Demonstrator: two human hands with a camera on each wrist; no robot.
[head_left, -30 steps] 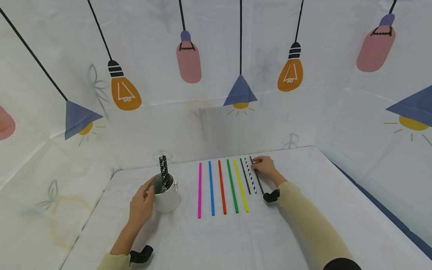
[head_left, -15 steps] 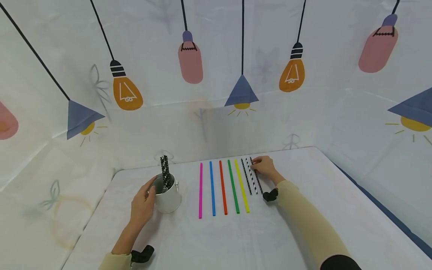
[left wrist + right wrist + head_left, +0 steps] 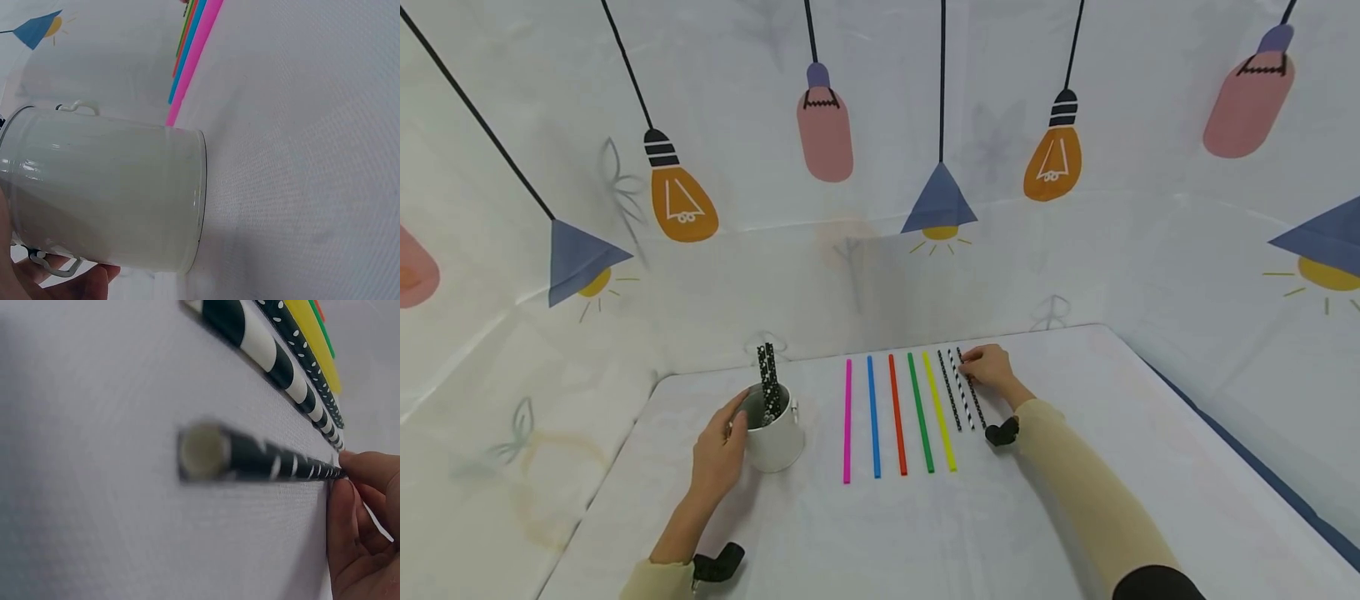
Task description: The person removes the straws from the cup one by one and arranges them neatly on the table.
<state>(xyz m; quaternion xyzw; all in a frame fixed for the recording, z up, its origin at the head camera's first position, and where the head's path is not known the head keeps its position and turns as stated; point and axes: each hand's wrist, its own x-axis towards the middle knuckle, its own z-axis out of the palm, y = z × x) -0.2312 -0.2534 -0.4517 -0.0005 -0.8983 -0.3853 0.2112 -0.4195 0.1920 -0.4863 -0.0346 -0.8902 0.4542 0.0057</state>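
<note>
My left hand (image 3: 718, 457) grips the side of a small white metal bucket (image 3: 777, 443), thumb and fingers about its left side near the rim. Black straws with white patterns (image 3: 767, 377) stand in the bucket, leaning on its far side. At the right end of a row of straws, my right hand (image 3: 990, 367) pinches a black straw with white marks (image 3: 256, 461) between thumb and fingertips, near its far end. The near end points at the right wrist camera and is blurred. Beside it lie a black-and-white striped straw (image 3: 961, 390) and a black speckled straw (image 3: 950, 390).
Further left lie yellow (image 3: 939, 412), green (image 3: 921, 412), red (image 3: 898, 415), blue (image 3: 874, 417) and pink (image 3: 847, 421) straws, spaced side by side. The white-covered table (image 3: 880, 542) meets a white cloth backdrop (image 3: 880, 283) printed with lamps.
The near end of the pinched straw has shifted slightly left, closer to the striped straw. Both hands keep their holds, and the head view has moved a little.
</note>
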